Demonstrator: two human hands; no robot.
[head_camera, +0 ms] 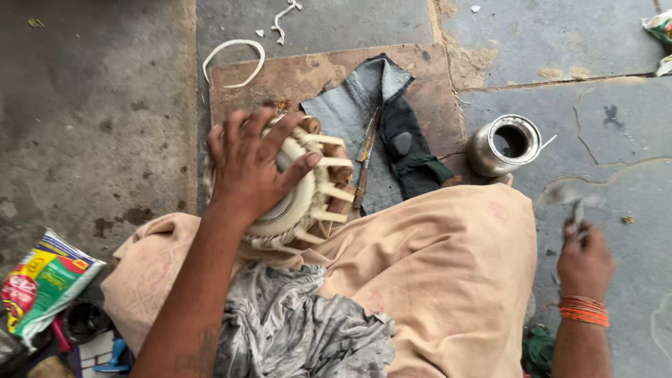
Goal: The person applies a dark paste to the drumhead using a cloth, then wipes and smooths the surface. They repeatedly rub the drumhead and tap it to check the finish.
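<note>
One drum (308, 189) under left hand (252, 168); right hand (584, 262) grips one tool (575, 210).

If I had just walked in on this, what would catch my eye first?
Most striking is the pale round drum laced with cream straps and wooden pegs, resting on the person's lap under the spread left hand. At the right, the right hand, with orange bangles at the wrist, grips a blurred metal tool. A shiny steel pot stands on the stone floor beyond.

strapped drum (308, 192) — tilted on lap
</note>
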